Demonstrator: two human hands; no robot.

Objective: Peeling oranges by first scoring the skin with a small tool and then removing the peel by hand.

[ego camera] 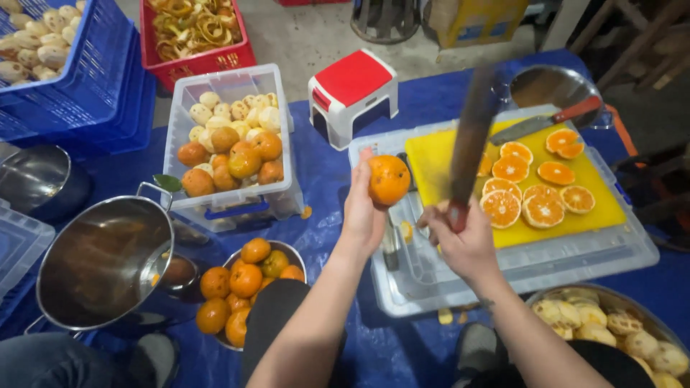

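The left hand (pixel 361 215) is up, fingers wrapped round the back of a whole round orange fruit (pixel 389 179), holding it in the air just over the near edge of the yellow rectangular cutting board (pixel 431 162); the fingertips are hidden behind the fruit. The right hand (pixel 463 237) is clenched tight on the handle of a long dark-bladed knife (pixel 472 140), blade pointing up and blurred, so its edge is hard to make out; it stands just beside the fruit, apart from it. On the board lie halved orange slices (pixel 535 187), cut faces up, and beyond them a second knife with a red handle (pixel 550 121). The board sits on an upturned clear plastic tray (pixel 604 251) over the blue tarpaulin (pixel 323 165). Near the left forearm, a steel bowl of whole oranges (pixel 248 280), partly covered by a dark knee. A big empty steel pot (pixel 104 262) sits left of it. Behind, a clear plastic crate (pixel 233 140) mixes peeled pale fruit and unpeeled ones. A red crate of curled orange peel (pixel 194 36) is cut off at the top, a blue crate (pixel 79 72) at the left edge. A red-topped white step stool (pixel 352 90) stands on the tarpaulin's far edge. Bottom right, a steel bowl of peeled fruit (pixel 611 327), cropped by the frame
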